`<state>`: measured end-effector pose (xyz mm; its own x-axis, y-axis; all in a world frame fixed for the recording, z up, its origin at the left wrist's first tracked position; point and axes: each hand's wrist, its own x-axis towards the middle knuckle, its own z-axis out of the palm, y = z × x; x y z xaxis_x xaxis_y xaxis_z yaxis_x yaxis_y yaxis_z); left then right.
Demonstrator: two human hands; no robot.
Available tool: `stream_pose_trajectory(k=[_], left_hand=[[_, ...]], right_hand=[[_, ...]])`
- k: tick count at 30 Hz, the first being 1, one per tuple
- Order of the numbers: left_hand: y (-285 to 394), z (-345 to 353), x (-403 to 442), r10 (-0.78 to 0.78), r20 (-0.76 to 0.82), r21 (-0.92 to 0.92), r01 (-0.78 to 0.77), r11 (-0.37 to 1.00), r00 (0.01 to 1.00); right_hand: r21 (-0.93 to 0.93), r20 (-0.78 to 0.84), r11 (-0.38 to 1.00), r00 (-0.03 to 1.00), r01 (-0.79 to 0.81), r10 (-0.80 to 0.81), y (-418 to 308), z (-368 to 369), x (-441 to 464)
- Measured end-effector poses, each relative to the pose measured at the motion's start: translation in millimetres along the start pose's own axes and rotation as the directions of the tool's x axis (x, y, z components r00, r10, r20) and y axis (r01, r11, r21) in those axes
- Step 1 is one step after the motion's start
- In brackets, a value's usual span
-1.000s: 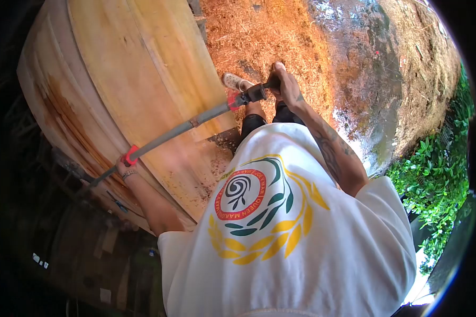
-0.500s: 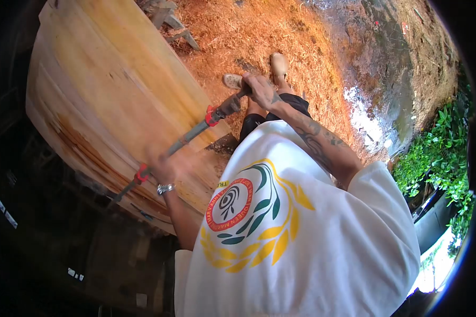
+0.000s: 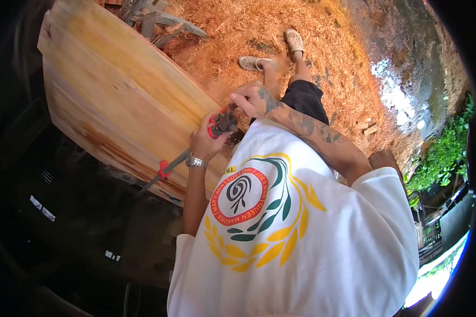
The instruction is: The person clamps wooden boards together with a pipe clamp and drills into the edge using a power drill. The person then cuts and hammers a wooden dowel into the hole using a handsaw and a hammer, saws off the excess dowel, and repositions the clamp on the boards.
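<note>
Grey rod (image 3: pixel 177 160) over streaked wood (image 3: pixel 121 90)

Wht tee (image 3: pixel 328 248) w/ logo (image 3: pixel 239 196), slvr watch (image 3: pixel 197 161), blk shorts (image 3: pixel 303 99).

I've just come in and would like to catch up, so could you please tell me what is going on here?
A person is handling a long clamp beside a large wooden panel. The left hand is closed around its red-and-dark end, and the right hand is curled at that same end, its exact grip hidden. Another red piece sits farther along the bar; whether it touches the panel is unclear.
</note>
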<state>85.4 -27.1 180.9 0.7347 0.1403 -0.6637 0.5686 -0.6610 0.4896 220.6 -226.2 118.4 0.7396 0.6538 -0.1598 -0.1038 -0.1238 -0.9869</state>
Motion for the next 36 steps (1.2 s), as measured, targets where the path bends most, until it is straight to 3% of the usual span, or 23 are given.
stream_pose_trajectory(k=[2, 5, 6, 9, 11, 14, 17, 20, 21, 23, 24, 27, 28, 31, 32, 35, 36], left_hand=[[4, -17, -13, 0.036, -0.050, -0.017, -0.037, 0.999, 0.998], [28, -52, -42, 0.057, -0.089, -0.059, -0.062, 0.996, 0.994], [34, -66, -52, 0.081, -0.076, -0.049, -0.085, 0.995, 0.994], [43, -101, -79, 0.150, -0.035, -0.114, -0.153, 0.982, 0.988], [57, -129, -93, 0.190, 0.051, -0.118, -0.183, 0.976, 0.980], [59, -156, -121, 0.038, 0.199, -0.263, 0.016, 0.965, 0.979], [67, -179, -127, 0.008, 0.337, -0.214, 0.068, 0.974, 0.941], [63, -182, -130, -0.084, 0.355, -0.306, 0.201, 0.931, 0.931], [65, -180, -128, -0.050, 0.273, -0.271, 0.127, 0.954, 0.961], [71, -168, -128, 0.026, 0.094, -0.189, -0.008, 0.982, 0.995], [68, -165, -126, -0.001, 0.106, -0.241, 0.027, 0.970, 0.994], [50, -151, -121, 0.119, 0.063, -0.260, -0.099, 0.961, 0.991], [53, -150, -121, 0.095, 0.079, -0.279, -0.070, 0.958, 0.992], [42, -143, -116, 0.207, 0.133, -0.192, -0.179, 0.965, 0.969], [44, -143, -118, 0.220, 0.102, -0.192, -0.198, 0.961, 0.970], [44, -139, -120, 0.202, 0.030, -0.147, -0.195, 0.970, 0.979], [42, -138, -118, 0.225, -0.004, -0.150, -0.223, 0.963, 0.974]], right_hand=[[0.044, -0.033, 0.988, 0.988, 0.150, -0.149, -26, 0, 5], [0.148, 0.110, 0.960, 0.961, 0.238, -0.255, -62, 2, 16], [0.029, 0.090, 0.908, 0.903, 0.418, -0.419, -68, 6, 22], [0.062, 0.216, 0.761, 0.736, 0.645, -0.642, -107, 9, 36], [0.082, 0.213, 0.587, 0.562, 0.805, -0.800, -126, 19, 47], [0.163, 0.173, 0.324, 0.297, 0.932, -0.939, -157, 33, 59], [0.218, 0.130, 0.219, 0.194, 0.951, -0.972, -177, 40, 62], [0.124, 0.285, 0.397, 0.351, 0.909, -0.892, -193, 23, 52], [0.075, 0.347, 0.461, 0.410, 0.884, -0.843, -198, 17, 50], [-0.055, 0.322, 0.545, 0.531, 0.837, -0.783, -215, 12, 40], [-0.114, 0.307, 0.586, 0.589, 0.802, -0.747, -222, 12, 32], [-0.288, 0.501, 0.609, 0.658, 0.739, -0.562, -238, 13, 17], [-0.319, 0.529, 0.601, 0.664, 0.733, -0.528, -235, 19, 15], [-0.481, 0.706, 0.619, 0.693, 0.620, -0.145, -232, 27, 7], [-0.443, 0.685, 0.627, 0.693, 0.641, -0.224, -235, 25, 7], [-0.467, 0.677, 0.636, 0.711, 0.614, -0.190, -236, 28, 7], [-0.474, 0.688, 0.683, 0.718, 0.555, -0.105, -239, 28, 9]])
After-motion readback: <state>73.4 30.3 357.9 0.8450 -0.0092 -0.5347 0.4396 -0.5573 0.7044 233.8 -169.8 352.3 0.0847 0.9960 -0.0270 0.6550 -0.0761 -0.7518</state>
